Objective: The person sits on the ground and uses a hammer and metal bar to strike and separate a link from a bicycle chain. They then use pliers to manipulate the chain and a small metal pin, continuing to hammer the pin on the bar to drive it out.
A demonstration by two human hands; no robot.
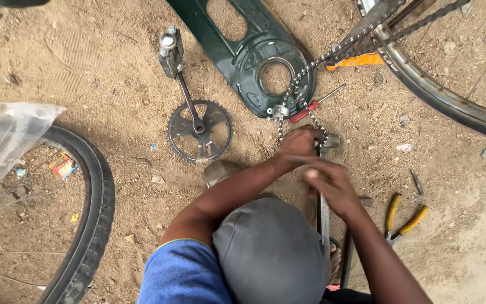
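Left hand (299,143) pins the chain (310,67), right hand (327,183) grips a metal bar (324,217) — keep it steady imo.

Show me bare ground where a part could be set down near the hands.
Bare dirt lies between the crank sprocket and the tyre, and upper left beyond the pedal. Crowded around the hands: chain, chain guard, screwdriver, pliers.

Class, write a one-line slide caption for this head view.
Both hands work a bicycle chain on sandy ground beside a crankset.
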